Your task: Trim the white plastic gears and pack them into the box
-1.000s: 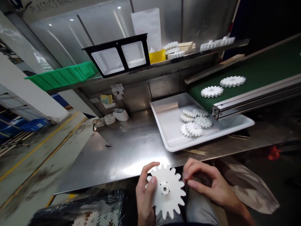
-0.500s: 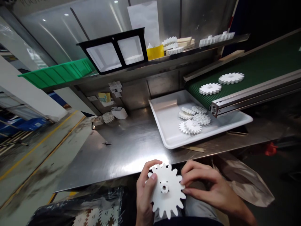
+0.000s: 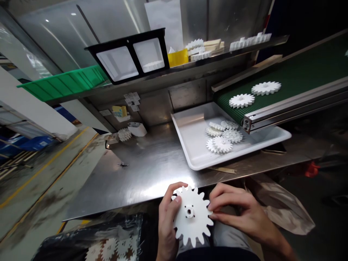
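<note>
A large white plastic gear [image 3: 194,226] with a raised hub and a central hole faces me in front of the table's near edge. My left hand [image 3: 168,219] grips it at the left rim, thumb on the face and fingers curled behind. My right hand [image 3: 236,208] is closed at the opposite rim, thumb and fingertips pinching one tooth. More white gears [image 3: 221,144] lie heaped in a white tray [image 3: 187,145] beyond my hands.
A green conveyor belt [image 3: 299,72] carrying two gears ends above the tray. Upon the shelf stand a green bin [image 3: 65,83], a black-framed box [image 3: 130,45] and more gears. Below left, a black-lined container [image 3: 62,243] holds stacked gears. A small metal tool [image 3: 123,164] lies on the steel table [image 3: 130,181].
The gear has risen slightly in the picture. My right thumb and fingertips have come closer together on its tooth. The gears on the belt look about the same.
</note>
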Available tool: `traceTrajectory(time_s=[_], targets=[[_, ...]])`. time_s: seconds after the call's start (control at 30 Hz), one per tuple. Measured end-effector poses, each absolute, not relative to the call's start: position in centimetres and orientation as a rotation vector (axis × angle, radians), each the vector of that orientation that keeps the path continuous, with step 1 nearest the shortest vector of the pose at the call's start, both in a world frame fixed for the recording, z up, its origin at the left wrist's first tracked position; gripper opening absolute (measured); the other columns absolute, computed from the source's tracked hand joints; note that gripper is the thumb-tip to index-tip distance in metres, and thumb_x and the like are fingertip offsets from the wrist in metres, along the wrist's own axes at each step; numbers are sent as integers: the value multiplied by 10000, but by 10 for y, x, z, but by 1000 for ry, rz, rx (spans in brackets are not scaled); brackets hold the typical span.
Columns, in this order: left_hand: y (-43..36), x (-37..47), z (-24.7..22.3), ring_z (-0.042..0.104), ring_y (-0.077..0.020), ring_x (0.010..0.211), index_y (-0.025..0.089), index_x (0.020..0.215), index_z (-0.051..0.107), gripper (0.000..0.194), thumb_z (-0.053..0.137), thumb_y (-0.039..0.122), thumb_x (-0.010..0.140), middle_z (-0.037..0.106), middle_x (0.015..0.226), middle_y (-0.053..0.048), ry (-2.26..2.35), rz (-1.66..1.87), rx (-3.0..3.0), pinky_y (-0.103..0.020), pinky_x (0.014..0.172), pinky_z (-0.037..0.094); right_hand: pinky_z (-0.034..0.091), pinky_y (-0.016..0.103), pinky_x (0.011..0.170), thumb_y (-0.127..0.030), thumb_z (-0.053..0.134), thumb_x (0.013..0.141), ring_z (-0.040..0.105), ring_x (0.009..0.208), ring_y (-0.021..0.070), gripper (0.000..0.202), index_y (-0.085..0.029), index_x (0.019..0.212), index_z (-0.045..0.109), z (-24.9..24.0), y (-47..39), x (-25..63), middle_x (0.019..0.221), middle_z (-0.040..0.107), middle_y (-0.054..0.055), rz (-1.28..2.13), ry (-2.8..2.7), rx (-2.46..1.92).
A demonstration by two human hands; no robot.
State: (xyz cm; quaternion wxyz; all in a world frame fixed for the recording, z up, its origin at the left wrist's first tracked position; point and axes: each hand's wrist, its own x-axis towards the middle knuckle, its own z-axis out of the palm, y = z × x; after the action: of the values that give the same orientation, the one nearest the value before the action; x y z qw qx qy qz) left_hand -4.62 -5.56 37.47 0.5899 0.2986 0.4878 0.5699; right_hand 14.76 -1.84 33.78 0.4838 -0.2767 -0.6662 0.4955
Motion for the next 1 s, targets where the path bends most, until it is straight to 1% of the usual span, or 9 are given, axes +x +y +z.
traceTrajectory(time_s=[0.13,0.27,0.37,0.47,0.53,0.67,0.8,0.93,1.0], targets=[[-54,-49,373,501,-121,549,220,1124,655,358,698,493,897,632,690,16,1137,1299,677,-222,538,409,568,271,746,-183,861,881,716,806,169,86,-253,866,813,335,-17,149,853,736,17,1198,-1580,-674],[-55,-45,376,555,-136,566,214,1134,635,350,659,489,919,708,777,-21,1141,1303,703,-232,544,417,561,304,784,-199,814,928,714,841,187,72,-259,898,787,329,-13,151,887,728,20,1261,-1477,-684],[-57,-42,377,583,-145,594,203,1135,634,351,648,481,921,708,767,-27,1169,1310,722,-224,544,406,546,271,789,-211,777,959,687,879,174,57,-268,957,785,326,-12,153,920,702,21,1238,-1473,-697],[-57,-42,374,543,-132,572,196,1137,636,387,671,499,900,675,714,-15,1178,1310,729,-217,531,390,554,223,811,-222,775,962,677,934,157,116,-293,1048,808,328,-13,153,999,697,26,1275,-1550,-674],[-56,-45,371,511,-125,545,190,1143,637,425,694,520,880,652,674,-8,1169,1280,735,-216,516,372,562,202,802,-229,790,952,677,909,139,128,-297,1056,822,331,-14,153,1020,690,24,1330,-1567,-665],[-55,-50,366,496,-124,527,181,1131,645,449,724,527,856,658,659,-16,1139,1213,736,-218,500,356,549,173,719,-227,839,910,668,790,102,74,-265,973,841,333,-11,154,965,687,17,1401,-1588,-652],[-55,-48,366,498,-117,512,186,1126,638,431,706,525,869,656,642,-6,1156,1234,743,-209,492,364,531,158,669,-189,877,862,664,756,94,82,-250,903,842,327,-6,153,912,697,10,1407,-1533,-642],[-57,-41,366,549,-127,522,193,1163,627,466,705,546,869,677,664,-4,1188,1312,730,-208,501,395,536,168,668,-159,885,843,675,768,111,113,-252,841,820,322,-3,150,858,695,0,1354,-1433,-655],[-57,-37,365,599,-144,550,202,1219,611,529,721,571,856,699,703,-6,1253,1383,723,-215,515,425,558,174,698,-198,862,877,689,787,115,90,-260,846,805,321,-2,147,861,679,-6,1342,-1335,-664]])
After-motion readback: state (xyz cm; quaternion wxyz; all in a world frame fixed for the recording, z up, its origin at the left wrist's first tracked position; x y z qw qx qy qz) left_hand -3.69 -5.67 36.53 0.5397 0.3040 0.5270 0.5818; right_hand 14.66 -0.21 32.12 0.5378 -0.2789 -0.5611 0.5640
